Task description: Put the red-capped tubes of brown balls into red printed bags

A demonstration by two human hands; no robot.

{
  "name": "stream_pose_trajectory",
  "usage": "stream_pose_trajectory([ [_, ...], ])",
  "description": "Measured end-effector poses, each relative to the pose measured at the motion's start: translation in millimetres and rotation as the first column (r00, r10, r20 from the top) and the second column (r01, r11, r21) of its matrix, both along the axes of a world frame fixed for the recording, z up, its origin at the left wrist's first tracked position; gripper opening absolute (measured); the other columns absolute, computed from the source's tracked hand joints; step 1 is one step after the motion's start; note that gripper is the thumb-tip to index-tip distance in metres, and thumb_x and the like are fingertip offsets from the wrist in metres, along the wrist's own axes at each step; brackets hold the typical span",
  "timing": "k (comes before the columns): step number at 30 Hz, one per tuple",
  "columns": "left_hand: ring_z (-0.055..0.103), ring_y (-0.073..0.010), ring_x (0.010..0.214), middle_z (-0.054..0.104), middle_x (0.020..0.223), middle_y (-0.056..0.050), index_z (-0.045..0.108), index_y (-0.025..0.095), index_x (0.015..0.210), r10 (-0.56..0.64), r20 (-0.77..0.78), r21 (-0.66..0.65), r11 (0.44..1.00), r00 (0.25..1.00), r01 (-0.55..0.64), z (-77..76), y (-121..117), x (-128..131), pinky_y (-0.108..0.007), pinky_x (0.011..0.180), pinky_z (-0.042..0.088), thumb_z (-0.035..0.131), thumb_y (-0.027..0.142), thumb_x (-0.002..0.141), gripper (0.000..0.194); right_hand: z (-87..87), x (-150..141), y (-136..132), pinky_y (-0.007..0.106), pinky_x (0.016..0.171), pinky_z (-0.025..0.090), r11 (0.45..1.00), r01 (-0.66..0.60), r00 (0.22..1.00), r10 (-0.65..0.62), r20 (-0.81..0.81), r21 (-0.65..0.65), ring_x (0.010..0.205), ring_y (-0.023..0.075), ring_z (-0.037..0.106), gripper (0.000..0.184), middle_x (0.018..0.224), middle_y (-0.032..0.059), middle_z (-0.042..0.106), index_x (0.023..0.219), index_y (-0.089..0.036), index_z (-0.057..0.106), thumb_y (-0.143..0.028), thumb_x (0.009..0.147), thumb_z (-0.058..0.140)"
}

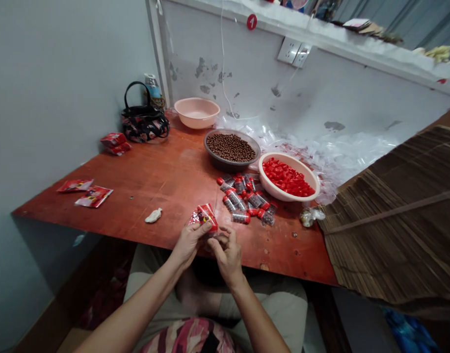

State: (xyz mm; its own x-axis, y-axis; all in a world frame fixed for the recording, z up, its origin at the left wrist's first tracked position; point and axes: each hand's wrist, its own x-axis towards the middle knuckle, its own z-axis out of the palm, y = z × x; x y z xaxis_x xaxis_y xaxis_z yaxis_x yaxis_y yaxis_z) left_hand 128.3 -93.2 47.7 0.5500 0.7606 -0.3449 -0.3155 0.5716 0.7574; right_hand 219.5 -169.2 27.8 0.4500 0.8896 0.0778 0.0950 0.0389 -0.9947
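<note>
The **left hand** (188,243) and **right hand** (227,255) work together at the front edge of the table, with the **red foil packet** (207,217) held up between them. The left **fingers** (204,226) are pressed together, pinching the packet against the thumb. The right **fingers** (220,243) are curled and closed at its lower edge, though what they pinch there is too small to tell.

The packet's slick foil could slip from that pinch, and because it sits so near the edge, it could drop into the person's lap or to the floor. The loose **capped plastic vials** (243,199) lie in a heap beside the **cream bowl** (283,194); a stray elbow or sleeve could send them rolling.

That bowl holds **bright red caps** (287,177). The **dark grey bowl** (210,158) just behind it is full of **brown beads** (230,148), and a knock could scatter them. The vials appear to hold dark beads. A **peach plastic basin** (197,112) stands farther back, its inside showing nothing. **Clear plastic bags** (357,157) are piled along the wall, and 2 **red packets** (94,196) lie flat on the **red-brown wooden table** (166,181).
</note>
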Motion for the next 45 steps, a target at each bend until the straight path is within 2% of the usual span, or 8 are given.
stream_pose_trajectory([
  [4, 0.052, -0.0139, 0.041, 0.062, 0.054, -0.005, 0.064, 0.010, 0.069, -0.150, -0.025, 0.028, 0.988, 0.988, 0.150, 0.8, 5, -2, -0.025, 0.041, 0.040, 0.064, 0.033, 0.064, 0.024, -4.5, 6, 4, 0.023, 0.040, 0.046, 0.994, -0.101, 0.956, 0.089, -0.280, -0.030, 0.044, 0.0125, 0.055, 0.038, 0.060, -0.0050, 0.057, 0.107, -0.022, 0.031, -0.030, 0.077, 0.052],
  [10, 0.056, -0.0139, 0.049, 0.064, 0.061, -0.005, 0.065, 0.010, 0.074, -0.047, -0.099, 0.077, 0.996, 0.994, 0.055, -6.4, 7, 3, -0.023, 0.048, 0.042, 0.067, 0.027, 0.062, 0.021, 2.4, 9, 2, 0.028, 0.058, 0.048, 0.999, -0.026, 0.993, 0.029, 0.117, -0.028, 0.059, 0.0153, 0.059, 0.035, 0.066, 0.0011, 0.062, 0.108, -0.019, 0.040, -0.027, 0.076, 0.054],
  [17, 0.055, -0.0149, 0.048, 0.064, 0.062, -0.008, 0.066, 0.008, 0.077, -0.196, -0.042, 0.023, 0.980, 0.980, 0.197, -4.3, 8, -2, -0.026, 0.049, 0.043, 0.064, 0.030, 0.064, 0.025, 2.5, 14, 5, 0.022, 0.041, 0.046, 0.989, -0.146, 0.973, 0.137, -0.187, -0.033, 0.043, 0.0124, 0.055, 0.043, 0.058, -0.0044, 0.060, 0.113, -0.022, 0.030, -0.028, 0.076, 0.052],
  [23, 0.056, -0.0129, 0.053, 0.064, 0.061, -0.004, 0.066, 0.012, 0.070, -0.036, -0.111, 0.049, 0.998, 0.993, 0.042, -9.4, 5, 3, -0.022, 0.052, 0.043, 0.068, 0.026, 0.060, 0.017, -0.7, 9, 4, 0.029, 0.058, 0.049, 1.000, 0.016, 0.991, -0.013, 0.135, -0.020, 0.060, 0.0176, 0.060, 0.037, 0.070, 0.0035, 0.064, 0.109, -0.020, 0.043, -0.029, 0.075, 0.054],
  [29, 0.056, -0.0150, 0.050, 0.062, 0.056, -0.004, 0.063, 0.010, 0.064, -0.206, -0.008, -0.001, 0.979, 0.978, 0.206, -3.6, -1, 1, -0.028, 0.053, 0.045, 0.063, 0.029, 0.067, 0.018, -3.7, 16, 5, 0.019, 0.035, 0.041, 0.994, -0.094, 0.942, 0.074, -0.326, -0.047, 0.036, 0.0108, 0.051, 0.045, 0.053, -0.0059, 0.058, 0.111, -0.021, 0.030, -0.032, 0.075, 0.054],
  [36, 0.056, -0.0122, 0.051, 0.065, 0.064, -0.006, 0.064, 0.010, 0.073, -0.040, -0.004, -0.060, 0.997, 0.999, 0.040, -9.5, -1, 2, -0.022, 0.049, 0.043, 0.064, 0.029, 0.066, 0.020, 9.7, 7, 1, 0.026, 0.060, 0.048, 0.999, -0.048, 0.993, 0.050, 0.110, -0.025, 0.063, 0.0151, 0.060, 0.035, 0.073, 0.0022, 0.064, 0.109, -0.020, 0.042, -0.025, 0.076, 0.053],
  [42, 0.051, -0.0128, 0.043, 0.059, 0.053, -0.004, 0.065, 0.008, 0.076, -0.195, 0.056, -0.029, 0.980, 0.979, 0.197, -16.2, -10, 0, -0.025, 0.043, 0.040, 0.059, 0.034, 0.069, 0.028, -0.3, 7, -3, 0.020, 0.038, 0.044, 0.995, -0.080, 0.967, 0.062, -0.246, -0.065, 0.042, 0.0115, 0.054, 0.041, 0.056, -0.0050, 0.058, 0.112, -0.021, 0.031, -0.028, 0.077, 0.052],
  [45, 0.052, -0.0130, 0.045, 0.061, 0.056, -0.005, 0.065, 0.008, 0.078, -0.214, -0.020, -0.017, 0.977, 0.977, 0.214, -18.7, -8, -2, -0.025, 0.045, 0.041, 0.062, 0.034, 0.067, 0.029, -5.0, 4, -8, 0.021, 0.042, 0.046, 0.998, -0.028, 0.992, 0.020, -0.125, -0.061, 0.047, 0.0123, 0.057, 0.038, 0.060, -0.0026, 0.060, 0.112, -0.019, 0.034, -0.028, 0.079, 0.050],
])
